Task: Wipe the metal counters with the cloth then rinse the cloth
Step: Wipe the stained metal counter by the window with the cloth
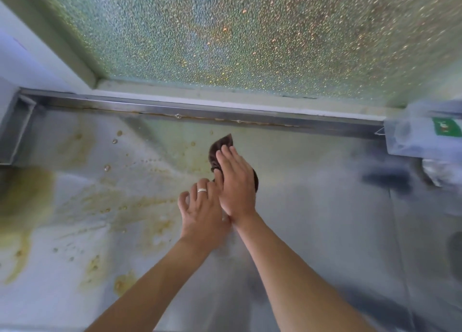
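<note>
Mid-wipe: right hand fingers flat, pressing brown cloth onto metal table; left hand fingers spread, empty. Best keep pressure flat, sweep toward yellow stains left of fingers.

Dull, stained metal counter; dark fabric cloth; pebbled textured glass pane.
</note>
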`<state>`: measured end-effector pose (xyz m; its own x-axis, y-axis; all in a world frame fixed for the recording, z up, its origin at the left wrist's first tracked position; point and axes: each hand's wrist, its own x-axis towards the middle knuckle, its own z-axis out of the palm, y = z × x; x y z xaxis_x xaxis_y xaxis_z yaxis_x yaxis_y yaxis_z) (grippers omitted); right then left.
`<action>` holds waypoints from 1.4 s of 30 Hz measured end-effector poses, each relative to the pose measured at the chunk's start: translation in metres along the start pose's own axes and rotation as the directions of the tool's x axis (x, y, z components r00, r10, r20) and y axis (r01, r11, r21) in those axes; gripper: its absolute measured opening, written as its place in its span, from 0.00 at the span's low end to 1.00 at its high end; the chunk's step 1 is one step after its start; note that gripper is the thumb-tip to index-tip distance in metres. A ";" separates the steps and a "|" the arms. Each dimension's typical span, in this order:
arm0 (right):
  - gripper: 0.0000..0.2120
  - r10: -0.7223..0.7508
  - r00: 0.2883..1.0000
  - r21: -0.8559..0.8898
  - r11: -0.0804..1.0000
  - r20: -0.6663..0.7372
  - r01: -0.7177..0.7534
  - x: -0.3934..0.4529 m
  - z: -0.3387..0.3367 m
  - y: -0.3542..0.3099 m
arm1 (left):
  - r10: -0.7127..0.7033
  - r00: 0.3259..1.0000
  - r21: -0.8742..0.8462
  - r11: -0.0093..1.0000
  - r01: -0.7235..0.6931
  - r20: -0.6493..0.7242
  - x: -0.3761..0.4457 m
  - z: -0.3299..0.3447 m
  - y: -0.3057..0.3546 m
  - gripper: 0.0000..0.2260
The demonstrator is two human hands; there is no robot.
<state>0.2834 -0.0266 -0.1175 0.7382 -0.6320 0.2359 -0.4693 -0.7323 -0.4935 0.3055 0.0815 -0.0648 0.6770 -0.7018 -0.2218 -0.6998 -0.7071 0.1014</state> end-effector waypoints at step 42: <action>0.11 0.018 0.994 0.017 1.000 -0.111 -0.016 0.076 0.033 -0.040 | -0.126 0.939 -0.183 0.981 0.069 -0.320 0.083 -0.034 -0.072 0.15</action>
<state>0.3744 -0.0366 -0.1072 0.6713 -0.6691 0.3188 -0.4724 -0.7177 -0.5117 0.4199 0.0716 -0.0576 0.7970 -0.5974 0.0896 -0.5975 -0.7579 0.2617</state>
